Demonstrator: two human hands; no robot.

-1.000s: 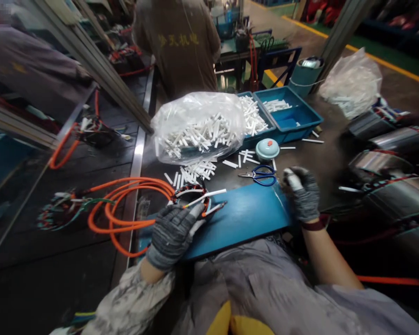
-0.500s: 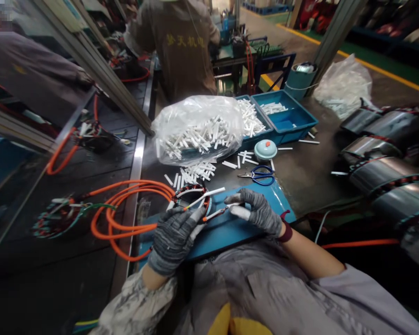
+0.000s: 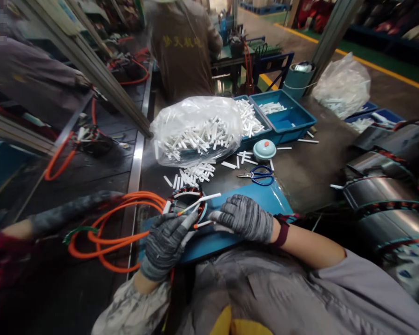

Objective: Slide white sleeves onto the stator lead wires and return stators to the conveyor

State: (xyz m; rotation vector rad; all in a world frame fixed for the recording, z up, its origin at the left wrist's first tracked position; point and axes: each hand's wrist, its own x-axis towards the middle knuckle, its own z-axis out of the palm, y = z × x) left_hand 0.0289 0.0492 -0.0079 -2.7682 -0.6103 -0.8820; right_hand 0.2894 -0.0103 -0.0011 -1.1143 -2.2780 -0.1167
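Coil (image 3: 195, 191) sits at the left end of the blue board (image 3: 270, 195), near side hidden by our left hand (image 3: 165, 242), which grips it. Our right hand (image 3: 246, 218) pinches a white lead (image 3: 205, 224), tip covered. Co-worker's hand (image 3: 106, 197) by the orange cable (image 3: 103, 239) is blurred; we can't tell if they touch.

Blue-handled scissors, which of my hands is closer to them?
Right. Your right hand is on the near side of the blue-handled scissors; your left hand is farther off, toward their left.
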